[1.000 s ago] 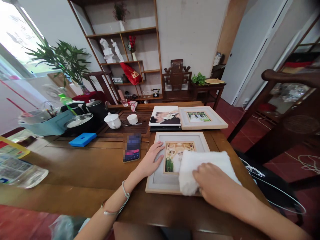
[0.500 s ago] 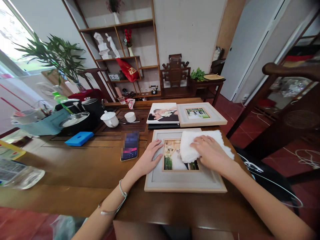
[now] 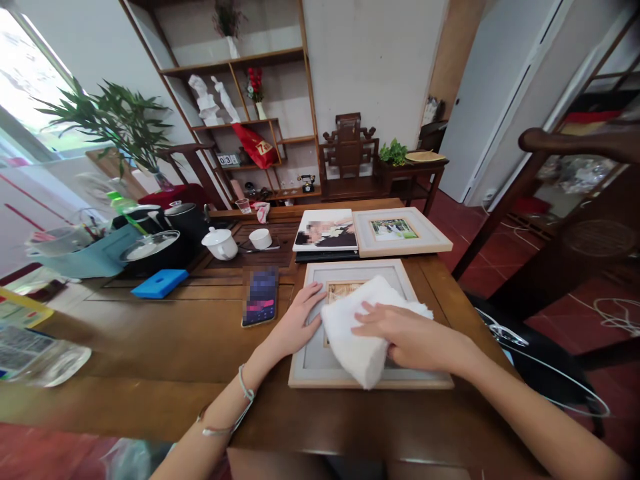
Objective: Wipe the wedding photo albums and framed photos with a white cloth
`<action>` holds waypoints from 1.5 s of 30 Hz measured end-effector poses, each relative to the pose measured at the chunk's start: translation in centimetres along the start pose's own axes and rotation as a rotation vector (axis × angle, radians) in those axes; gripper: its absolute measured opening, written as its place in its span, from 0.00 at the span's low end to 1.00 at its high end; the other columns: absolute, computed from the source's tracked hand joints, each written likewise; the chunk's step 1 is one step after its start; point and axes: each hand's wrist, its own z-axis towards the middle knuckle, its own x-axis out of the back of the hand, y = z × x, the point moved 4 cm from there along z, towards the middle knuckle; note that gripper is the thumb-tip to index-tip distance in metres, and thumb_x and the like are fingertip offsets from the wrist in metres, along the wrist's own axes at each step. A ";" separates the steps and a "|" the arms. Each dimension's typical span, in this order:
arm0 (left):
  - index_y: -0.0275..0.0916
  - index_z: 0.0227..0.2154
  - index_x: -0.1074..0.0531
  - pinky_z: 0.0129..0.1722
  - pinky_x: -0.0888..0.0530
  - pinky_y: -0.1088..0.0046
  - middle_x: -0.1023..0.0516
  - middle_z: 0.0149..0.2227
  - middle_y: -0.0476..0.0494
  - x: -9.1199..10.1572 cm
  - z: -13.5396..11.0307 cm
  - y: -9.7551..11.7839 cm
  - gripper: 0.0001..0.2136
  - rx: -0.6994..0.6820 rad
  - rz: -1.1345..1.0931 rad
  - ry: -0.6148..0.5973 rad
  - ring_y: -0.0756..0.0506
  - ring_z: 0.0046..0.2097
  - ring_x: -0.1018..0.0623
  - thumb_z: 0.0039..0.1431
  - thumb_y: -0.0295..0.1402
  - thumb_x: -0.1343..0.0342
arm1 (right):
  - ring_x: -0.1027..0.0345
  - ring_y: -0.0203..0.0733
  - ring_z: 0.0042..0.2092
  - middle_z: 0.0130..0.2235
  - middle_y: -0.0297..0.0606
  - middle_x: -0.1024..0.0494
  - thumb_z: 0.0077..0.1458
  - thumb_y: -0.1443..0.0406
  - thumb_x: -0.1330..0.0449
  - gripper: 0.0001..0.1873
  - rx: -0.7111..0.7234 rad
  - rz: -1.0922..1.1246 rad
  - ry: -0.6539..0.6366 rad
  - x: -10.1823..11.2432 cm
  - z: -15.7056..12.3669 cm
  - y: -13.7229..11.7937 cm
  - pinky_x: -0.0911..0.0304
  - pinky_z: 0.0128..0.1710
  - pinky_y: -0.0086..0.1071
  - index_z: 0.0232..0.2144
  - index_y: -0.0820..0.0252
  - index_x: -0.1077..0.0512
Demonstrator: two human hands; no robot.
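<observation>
A light wooden picture frame (image 3: 311, 365) with a grey mat lies face up on the table before me. My left hand (image 3: 301, 319) rests flat on its left edge, fingers stretched out. A white fluffy cloth (image 3: 350, 340) is gripped under my right hand (image 3: 413, 333), whose fingers are curled over it. The cloth spreads across the middle and lower part of the picture frame and hides most of its photo (image 3: 341, 289). Only the photo's top strip and left edge show.
Behind lie a second framed photo (image 3: 435, 233) and a white photo panel (image 3: 310, 220). To the left are a smartphone (image 3: 261, 297), a lidded white teacup (image 3: 220, 245), a small white cup (image 3: 260, 238), a blue block (image 3: 160, 284) and a clear bottle (image 3: 65, 363).
My right hand has drawn the cloth left and toward me, from the frame's upper right over the photo to its lower part. My left hand has stayed in place.
</observation>
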 end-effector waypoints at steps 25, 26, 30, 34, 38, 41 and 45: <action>0.41 0.57 0.34 0.65 0.41 0.49 0.37 0.63 0.35 0.1 0.0 0.3 0.18 0.004 0.028 0.028 0.38 0.67 0.40 0.66 0.38 0.50 | 0.48 0.47 0.66 0.60 0.39 0.30 0.40 0.81 0.51 0.40 -0.078 0.032 0.118 0.3 0.6 4.3 0.50 0.63 0.45 0.55 0.56 0.28; 0.41 0.57 0.33 0.65 0.41 0.49 0.37 0.64 0.35 0.2 0.1 0.5 0.18 0.003 0.031 0.027 0.38 0.67 0.40 0.66 0.38 0.50 | 0.46 0.45 0.65 0.59 0.35 0.29 0.39 0.81 0.52 0.40 -0.074 0.084 0.087 0.7 -0.1 4.8 0.50 0.64 0.45 0.53 0.54 0.27; 0.38 0.57 0.33 0.64 0.38 0.52 0.36 0.63 0.34 0.3 0.2 1.2 0.19 0.001 0.008 -0.015 0.38 0.65 0.36 0.66 0.36 0.50 | 0.44 0.45 0.64 0.59 0.34 0.29 0.40 0.82 0.53 0.38 -0.247 0.026 0.160 2.0 -1.8 8.0 0.56 0.65 0.49 0.51 0.54 0.26; 0.36 0.58 0.33 0.63 0.35 0.52 0.33 0.62 0.33 0.4 0.3 1.5 0.20 -0.014 -0.010 -0.009 0.38 0.63 0.33 0.65 0.35 0.49 | 0.46 0.52 0.65 0.61 0.44 0.32 0.43 0.82 0.53 0.38 -0.466 -0.229 0.408 1.7 -0.5 9.4 0.56 0.64 0.52 0.57 0.62 0.31; 0.38 0.58 0.33 0.63 0.35 0.52 0.33 0.62 0.35 0.2 0.3 1.2 0.20 -0.020 -0.009 -0.001 0.38 0.63 0.33 0.65 0.35 0.49 | 0.52 0.57 0.67 0.63 0.50 0.36 0.46 0.81 0.50 0.37 -0.430 -0.292 0.388 -0.1 2.3 7.4 0.54 0.64 0.51 0.60 0.69 0.36; 0.40 0.60 0.35 0.63 0.36 0.50 0.34 0.63 0.36 0.1 0.3 1.0 0.21 -0.011 -0.001 0.012 0.38 0.64 0.34 0.66 0.36 0.49 | 0.53 0.57 0.67 0.63 0.47 0.36 0.46 0.81 0.51 0.37 -0.304 -0.245 0.295 -0.9 3.4 4.5 0.54 0.64 0.52 0.60 0.66 0.35; 0.38 0.61 0.38 0.64 0.37 0.51 0.37 0.64 0.34 0.1 0.4 1.1 0.22 0.000 0.022 0.001 0.37 0.65 0.35 0.66 0.36 0.50 | 0.45 0.54 0.64 0.60 0.43 0.30 0.44 0.81 0.50 0.36 -0.098 -0.061 0.148 -0.8 2.2 1.8 0.48 0.62 0.47 0.56 0.61 0.29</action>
